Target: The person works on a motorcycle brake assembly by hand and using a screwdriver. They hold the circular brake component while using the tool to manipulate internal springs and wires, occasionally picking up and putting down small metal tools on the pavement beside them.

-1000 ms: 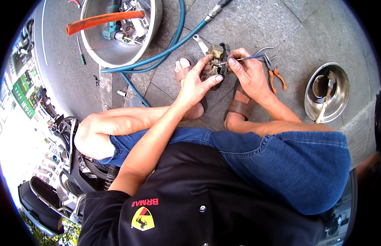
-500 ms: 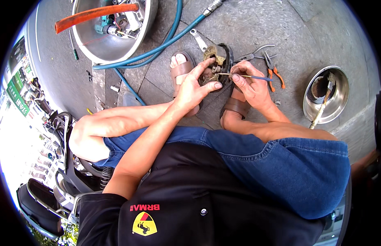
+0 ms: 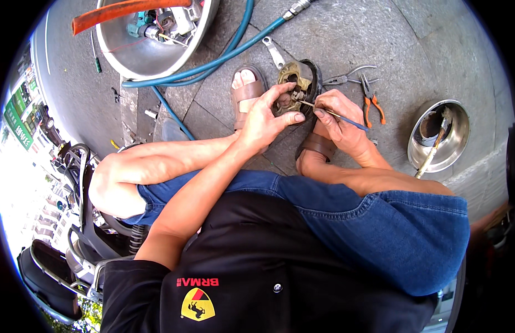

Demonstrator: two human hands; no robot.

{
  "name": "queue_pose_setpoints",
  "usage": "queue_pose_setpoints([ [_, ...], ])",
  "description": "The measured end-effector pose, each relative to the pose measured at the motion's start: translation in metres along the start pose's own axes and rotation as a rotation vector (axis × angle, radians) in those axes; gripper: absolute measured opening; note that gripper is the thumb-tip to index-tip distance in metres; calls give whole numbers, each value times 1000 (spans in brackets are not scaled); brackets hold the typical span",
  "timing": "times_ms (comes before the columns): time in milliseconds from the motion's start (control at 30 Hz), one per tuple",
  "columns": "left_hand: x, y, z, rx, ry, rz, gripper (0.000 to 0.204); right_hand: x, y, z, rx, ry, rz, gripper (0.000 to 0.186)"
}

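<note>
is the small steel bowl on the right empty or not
Not empty: the small steel bowl holds a thin stick-like tool leaning over its rim, plus dark contents.

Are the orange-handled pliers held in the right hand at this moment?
No, the orange-handled pliers lie on the pavement, while the right hand holds a thin tool.

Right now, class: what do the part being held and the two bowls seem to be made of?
Held part: cast metal, dull brassy and grimy, probably. Large bowl and small bowl: bright mirror-like sheen suggests polished steel.
</note>
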State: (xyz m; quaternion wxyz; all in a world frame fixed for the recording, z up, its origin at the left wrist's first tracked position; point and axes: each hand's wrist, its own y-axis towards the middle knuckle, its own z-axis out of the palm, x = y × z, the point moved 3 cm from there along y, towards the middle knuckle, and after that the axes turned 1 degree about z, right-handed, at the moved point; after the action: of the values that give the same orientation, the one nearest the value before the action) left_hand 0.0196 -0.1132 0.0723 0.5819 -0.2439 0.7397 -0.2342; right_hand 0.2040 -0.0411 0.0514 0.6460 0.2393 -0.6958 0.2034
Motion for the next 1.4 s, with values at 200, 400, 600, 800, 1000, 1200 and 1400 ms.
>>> queue_pose_setpoints([
  [200, 2, 5, -2, -7, -53, 18, 70, -4, 2, 1, -56, 52, 150, 14],
  [400, -12, 9, 0, 2, -3, 4, 70, -16, -1, -2, -106, 125, 335, 23],
  [600, -12, 17, 5, -24, -86, -6, 65, -24, 0, -17, -459, 524, 534, 26],
  [800, -8, 35, -6, -61, -213, -67, 66, -51, -5, -45, -360, 230, 581, 26],
  [1000, -11, 40, -10, -74, -270, -92, 66, -79, -15, -54, -254, -27, 659, 30],
  [1200, -15, 38, -6, -79, -179, -96, 67, -83, -25, -60, -376, -387, 623, 41],
  [1400, -14, 40, 8, -56, -182, -80, 76, -67, -28, -28, -256, 376, 776, 51],
])
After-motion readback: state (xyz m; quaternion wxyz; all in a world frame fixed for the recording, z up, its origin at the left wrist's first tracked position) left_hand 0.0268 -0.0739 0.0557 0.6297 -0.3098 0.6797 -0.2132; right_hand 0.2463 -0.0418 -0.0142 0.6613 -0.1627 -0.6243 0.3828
